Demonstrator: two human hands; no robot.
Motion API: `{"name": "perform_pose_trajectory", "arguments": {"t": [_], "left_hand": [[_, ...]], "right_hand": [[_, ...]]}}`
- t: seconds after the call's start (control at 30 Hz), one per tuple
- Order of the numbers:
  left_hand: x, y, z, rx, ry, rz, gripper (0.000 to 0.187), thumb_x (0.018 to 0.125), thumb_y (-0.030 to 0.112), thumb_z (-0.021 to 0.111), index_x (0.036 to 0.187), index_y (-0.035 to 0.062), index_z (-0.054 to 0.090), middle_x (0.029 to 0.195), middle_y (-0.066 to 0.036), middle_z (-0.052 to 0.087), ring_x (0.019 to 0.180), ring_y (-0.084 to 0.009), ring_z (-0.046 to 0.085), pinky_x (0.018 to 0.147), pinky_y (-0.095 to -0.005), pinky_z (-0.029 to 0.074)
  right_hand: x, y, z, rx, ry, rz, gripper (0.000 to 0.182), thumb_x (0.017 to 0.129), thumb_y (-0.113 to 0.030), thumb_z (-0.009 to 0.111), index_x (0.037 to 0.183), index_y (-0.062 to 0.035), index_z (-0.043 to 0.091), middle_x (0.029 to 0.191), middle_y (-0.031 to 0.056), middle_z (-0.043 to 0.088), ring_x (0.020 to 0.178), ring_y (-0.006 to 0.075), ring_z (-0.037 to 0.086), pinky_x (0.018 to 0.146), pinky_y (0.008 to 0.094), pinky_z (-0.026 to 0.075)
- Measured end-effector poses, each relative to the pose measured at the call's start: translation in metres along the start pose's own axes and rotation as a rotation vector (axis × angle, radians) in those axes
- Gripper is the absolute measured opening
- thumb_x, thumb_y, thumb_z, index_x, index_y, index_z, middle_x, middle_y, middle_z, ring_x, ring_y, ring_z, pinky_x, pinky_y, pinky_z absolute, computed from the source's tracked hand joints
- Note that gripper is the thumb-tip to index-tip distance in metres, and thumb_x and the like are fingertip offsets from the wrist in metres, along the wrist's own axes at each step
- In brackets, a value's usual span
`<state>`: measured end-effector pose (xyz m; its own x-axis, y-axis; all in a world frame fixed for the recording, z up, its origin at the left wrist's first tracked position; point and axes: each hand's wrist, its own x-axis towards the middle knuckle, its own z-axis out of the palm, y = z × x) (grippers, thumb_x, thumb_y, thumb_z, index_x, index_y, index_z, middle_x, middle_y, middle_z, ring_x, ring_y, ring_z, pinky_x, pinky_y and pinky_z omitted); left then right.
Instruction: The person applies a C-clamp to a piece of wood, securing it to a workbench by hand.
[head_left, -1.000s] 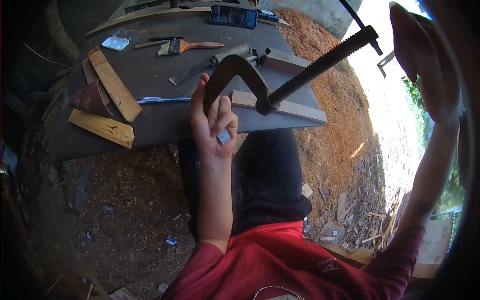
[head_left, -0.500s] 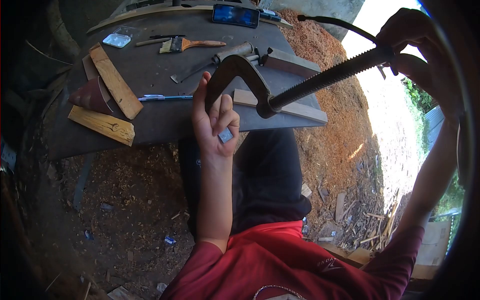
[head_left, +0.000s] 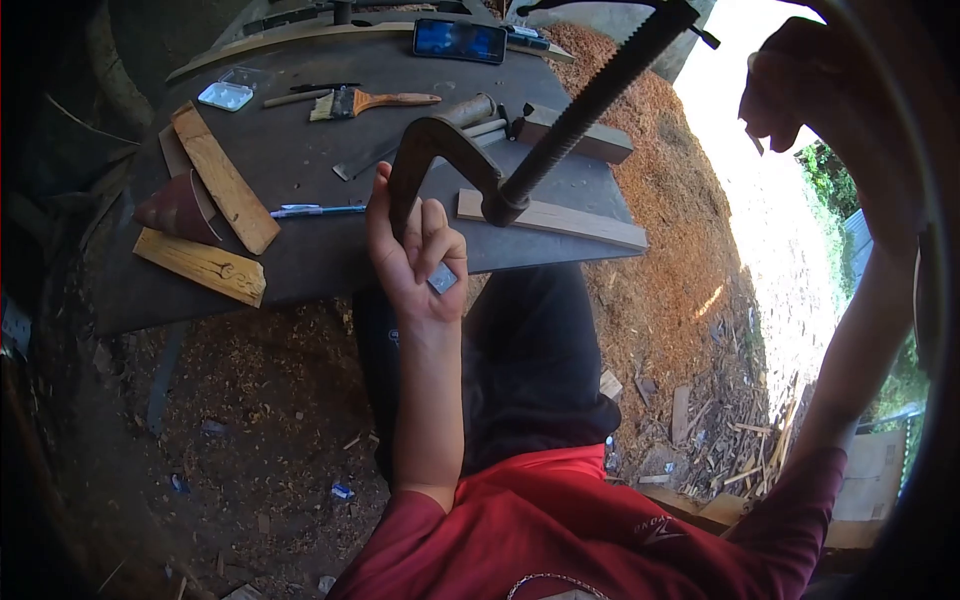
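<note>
My left hand (head_left: 420,262) is closed around the frame of a C-clamp (head_left: 425,150), held up over the near edge of the table. A small grey metal face shows between its fingers and palm. The clamp's long threaded screw (head_left: 590,105) slants up to the right, with a bar handle at its top end. Off to the right of that handle, my right hand (head_left: 795,95) is raised, touching nothing I can see. Its fingers are bent, dark against the bright ground, and look apart from the thumb.
On the dark table (head_left: 330,260) lie wood pieces (head_left: 228,180), rolled sandpaper (head_left: 182,208), a pen (head_left: 318,210), a paintbrush (head_left: 375,101), a hammer-like tool (head_left: 465,110), a wooden strip (head_left: 560,220), a wood block (head_left: 575,133) and a phone (head_left: 459,41). Sawdust (head_left: 670,220) covers the ground at right.
My right hand has let go of the clamp's screw end and is now apart from it. The clamp has tilted, its screw pointing more steeply upward, and its handle has swung up and left.
</note>
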<state>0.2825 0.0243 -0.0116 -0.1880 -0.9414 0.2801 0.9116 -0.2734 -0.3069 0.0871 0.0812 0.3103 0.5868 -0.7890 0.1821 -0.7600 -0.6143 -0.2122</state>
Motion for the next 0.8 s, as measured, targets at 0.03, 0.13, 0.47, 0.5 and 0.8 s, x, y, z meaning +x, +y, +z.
{"name": "perform_pose_trajectory", "arguments": {"t": [0.03,0.13,0.47,0.5,0.8], "left_hand": [[0.000,0.000,0.000,-0.033,0.001,-0.007,0.022,0.106,0.023,0.057,0.118,0.0082,0.068,0.053,0.004,0.028,0.045,-0.0045,0.019,0.030,-0.0166,0.019],[-0.001,-0.001,-0.002,-0.034,0.007,0.001,0.022,0.106,0.022,0.057,0.118,0.0080,0.068,0.053,0.003,0.028,0.045,-0.0046,0.020,0.030,-0.0167,0.019],[-0.002,-0.001,-0.002,0.014,0.024,0.036,0.020,0.105,0.022,0.059,0.117,0.0087,0.068,0.054,0.004,0.028,0.046,-0.0044,0.021,0.031,-0.0174,0.019],[-0.001,-0.002,-0.002,0.015,0.027,0.035,0.020,0.105,0.022,0.059,0.117,0.0088,0.068,0.054,0.004,0.028,0.046,-0.0044,0.021,0.031,-0.0174,0.019],[-0.004,-0.002,0.000,-0.002,0.017,0.058,0.020,0.105,0.022,0.059,0.118,0.0086,0.067,0.054,0.005,0.029,0.046,-0.0046,0.021,0.031,-0.0172,0.020]], "right_hand": [[0.000,-0.001,0.002,0.001,0.001,-0.001,0.038,0.096,-0.009,0.070,0.131,0.0002,0.058,0.101,0.0125,0.073,0.089,0.0187,0.072,0.078,0.0321,0.060],[0.000,0.000,0.009,0.016,0.009,-0.004,0.039,0.096,-0.009,0.070,0.131,0.0002,0.058,0.101,0.0125,0.073,0.089,0.0188,0.072,0.078,0.0321,0.060],[-0.002,0.000,0.014,0.093,0.050,0.003,0.040,0.096,-0.009,0.070,0.133,0.0003,0.057,0.101,0.0126,0.073,0.089,0.0189,0.072,0.078,0.0321,0.060],[-0.003,-0.001,0.015,0.106,0.057,0.003,0.041,0.096,-0.009,0.070,0.133,0.0003,0.057,0.101,0.0126,0.073,0.089,0.0189,0.072,0.078,0.0320,0.060],[-0.006,0.001,0.032,0.311,0.121,-0.016,0.042,0.096,-0.009,0.069,0.135,0.0005,0.056,0.101,0.0126,0.073,0.090,0.0191,0.072,0.079,0.0320,0.060]]}}
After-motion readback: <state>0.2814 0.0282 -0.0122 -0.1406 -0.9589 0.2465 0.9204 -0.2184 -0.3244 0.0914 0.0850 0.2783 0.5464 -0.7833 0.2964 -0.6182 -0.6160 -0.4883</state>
